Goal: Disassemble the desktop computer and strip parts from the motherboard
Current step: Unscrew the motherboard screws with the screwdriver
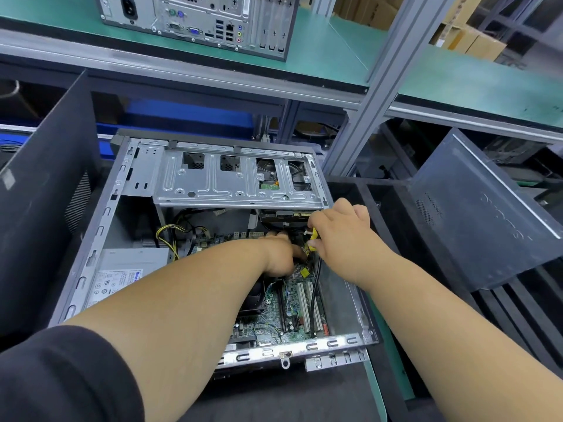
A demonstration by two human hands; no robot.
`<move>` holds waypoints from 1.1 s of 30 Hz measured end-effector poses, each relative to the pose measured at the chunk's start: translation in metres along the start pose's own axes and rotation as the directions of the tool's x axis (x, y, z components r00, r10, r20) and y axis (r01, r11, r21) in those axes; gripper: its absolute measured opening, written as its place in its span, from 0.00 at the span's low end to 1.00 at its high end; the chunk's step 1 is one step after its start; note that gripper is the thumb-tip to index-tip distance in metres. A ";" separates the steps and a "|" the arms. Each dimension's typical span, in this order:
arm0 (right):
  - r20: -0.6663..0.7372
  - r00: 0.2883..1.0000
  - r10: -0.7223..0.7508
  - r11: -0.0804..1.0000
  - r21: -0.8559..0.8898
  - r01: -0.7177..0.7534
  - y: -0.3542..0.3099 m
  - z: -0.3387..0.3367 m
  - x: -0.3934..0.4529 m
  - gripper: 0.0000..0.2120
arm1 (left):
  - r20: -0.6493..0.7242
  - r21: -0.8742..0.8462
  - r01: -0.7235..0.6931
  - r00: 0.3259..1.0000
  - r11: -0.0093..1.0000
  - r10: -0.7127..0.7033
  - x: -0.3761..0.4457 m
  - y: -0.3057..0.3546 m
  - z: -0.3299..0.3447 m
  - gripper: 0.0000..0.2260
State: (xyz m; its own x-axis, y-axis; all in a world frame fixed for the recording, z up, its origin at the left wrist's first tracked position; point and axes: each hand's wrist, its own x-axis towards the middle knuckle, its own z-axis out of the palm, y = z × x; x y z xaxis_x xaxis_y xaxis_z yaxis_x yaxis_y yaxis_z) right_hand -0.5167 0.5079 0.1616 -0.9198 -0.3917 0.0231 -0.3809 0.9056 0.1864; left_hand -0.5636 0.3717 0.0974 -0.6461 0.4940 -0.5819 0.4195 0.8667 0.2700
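Nearest me, the open desktop case [335, 342] lies on its side on the bench [393, 360], its near rail bright under my forearms. Inside, the green motherboard [292, 312] lies flat on the case floor, with white expansion slots [313, 312] toward its right edge and the grey power supply [122, 269] at the left.

Both hands are reaching past the slots to the far right corner of the board. My right hand [338, 236] is curled around a yellow-handled tool [313, 239], probably a screwdriver, though its tip is hidden. My left hand [280, 254] is down among the cables there; its fingers are out of sight, so I cannot tell whether they grip anything.

I judge I am freeing a connector or screw at that corner, under the silver drive cage [237, 175] beyond. Next calls for steadying the tool on its target and keeping the black cable [316, 278] clear.

Farther off, a second computer [195, 22] stands on the green shelf [335, 47].
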 end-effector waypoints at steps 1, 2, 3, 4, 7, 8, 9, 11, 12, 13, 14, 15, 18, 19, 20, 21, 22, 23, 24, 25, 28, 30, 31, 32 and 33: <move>-0.012 1.000 -0.008 1.000 -0.023 0.008 0.000 0.000 0.000 0.15 | -0.005 -0.007 -0.012 1.000 1.000 0.012 -0.001 -0.001 0.000 0.26; -0.028 0.999 -0.017 0.999 -0.043 0.015 0.000 -0.001 0.000 0.18 | -0.007 -0.011 -0.021 1.000 1.000 0.021 -0.001 -0.001 0.001 0.26; -0.056 0.998 -0.023 0.998 -0.055 0.020 0.001 -0.002 0.001 0.19 | -0.004 -0.005 -0.020 1.000 1.000 0.020 -0.001 -0.001 0.001 0.26; -0.064 0.998 -0.028 0.997 -0.070 0.024 0.001 -0.002 0.002 0.18 | 0.000 0.007 -0.014 1.000 1.000 0.014 -0.002 -0.001 0.001 0.26; -0.029 0.999 -0.041 0.998 -0.043 0.040 0.002 -0.003 0.005 0.13 | 0.001 0.011 -0.005 1.000 1.000 0.005 -0.002 0.002 0.000 0.27; -0.024 0.999 -0.033 0.999 -0.007 0.033 0.001 -0.004 0.007 0.12 | -0.008 0.002 -0.013 1.000 1.000 0.013 -0.002 0.002 0.000 0.27; -0.023 1.000 -0.012 0.999 0.049 0.013 0.000 -0.006 0.008 0.12 | -0.030 -0.018 -0.020 0.999 1.000 0.019 -0.003 0.001 0.000 0.26; -0.023 0.999 0.044 0.986 0.164 -0.040 -0.001 -0.012 0.009 0.14 | -0.127 -0.101 -0.039 0.992 0.994 0.026 -0.004 0.001 0.000 0.22; -0.015 0.998 0.065 0.979 0.194 -0.060 -0.001 -0.015 0.010 0.13 | -0.184 -0.160 -0.051 0.983 0.986 0.021 -0.005 0.001 -0.001 0.20; 0.003 0.997 0.078 0.976 0.204 -0.077 -0.001 -0.018 0.011 0.12 | -0.231 -0.232 -0.067 0.973 0.970 0.012 -0.007 0.001 -0.002 0.17; 0.030 0.996 0.088 0.976 0.196 -0.092 -0.001 -0.022 0.012 0.11 | -0.269 -0.304 -0.097 0.963 0.948 0.012 -0.008 0.002 -0.003 0.15; 0.064 0.993 0.096 0.978 0.179 -0.107 -0.001 -0.027 0.013 0.11 | -0.291 -0.366 -0.129 0.957 0.922 0.018 -0.010 0.002 -0.004 0.12; 0.144 0.985 0.093 0.988 0.107 -0.109 -0.003 -0.036 0.020 0.11 | -0.320 -0.485 -0.199 0.947 0.852 0.039 -0.013 0.006 -0.006 0.02; 0.164 0.983 0.083 0.992 0.077 -0.097 -0.004 -0.039 0.021 0.11 | -0.335 -0.513 -0.221 0.941 0.829 0.044 -0.015 0.007 -0.006 0.04; 0.180 0.981 0.074 0.995 0.053 -0.085 -0.005 -0.040 0.023 0.10 | -0.352 -0.528 -0.242 0.935 0.814 0.050 -0.016 0.007 -0.007 0.09; 0.186 0.980 0.067 0.996 0.041 -0.076 -0.006 -0.042 0.024 0.10 | -0.366 -0.539 -0.258 0.929 0.802 0.052 -0.018 0.006 -0.007 0.11; 0.185 0.981 0.064 0.997 0.039 -0.073 -0.006 -0.042 0.025 0.09 | -0.378 -0.546 -0.270 0.924 0.793 0.055 -0.019 0.006 -0.008 0.11; 0.181 0.981 0.064 0.996 0.045 -0.074 -0.006 -0.042 0.025 0.09 | -0.382 -0.546 -0.280 0.922 0.790 0.062 -0.021 0.005 -0.010 0.09; 0.177 0.982 0.066 0.995 0.059 -0.078 -0.006 -0.042 0.023 0.08 | -0.383 -0.533 -0.284 0.921 0.797 0.072 -0.022 0.004 -0.011 0.07; 0.161 0.985 0.066 0.993 0.087 -0.080 -0.005 -0.040 0.022 0.08 | -0.385 -0.502 -0.286 0.919 0.816 0.085 -0.023 0.004 -0.012 0.06; 0.063 0.996 0.061 0.973 0.220 -0.073 -0.001 -0.032 0.015 0.07 | -0.401 -0.419 -0.287 0.910 0.861 0.108 -0.023 0.003 -0.013 0.03; 0.032 0.998 0.051 0.962 0.266 -0.057 0.001 -0.029 0.012 0.07 | -0.427 -0.365 -0.281 0.898 0.888 0.109 -0.024 0.004 -0.012 0.03; 0.029 0.999 0.044 0.960 0.274 -0.050 0.001 -0.029 0.011 0.07 | -0.438 -0.339 -0.273 0.893 0.900 0.106 -0.023 0.004 -0.011 0.04; 0.033 0.999 0.040 0.959 0.279 -0.048 0.002 -0.028 0.010 0.06 | -0.447 -0.324 -0.270 0.888 0.907 0.105 -0.023 0.004 -0.010 0.04; 0.034 0.999 0.040 0.956 0.288 -0.048 0.002 -0.028 0.010 0.06 | -0.457 -0.318 -0.272 0.883 0.908 0.105 -0.022 0.004 -0.010 0.04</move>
State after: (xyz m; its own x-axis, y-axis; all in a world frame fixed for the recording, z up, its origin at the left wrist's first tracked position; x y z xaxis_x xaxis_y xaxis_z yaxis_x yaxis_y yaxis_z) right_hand -0.5241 0.5014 0.1902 -0.9370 -0.3493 -0.0032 -0.3470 0.9318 -0.1062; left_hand -0.5538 0.3646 0.1186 -0.8181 0.5589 -0.1355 0.3540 0.6750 0.6474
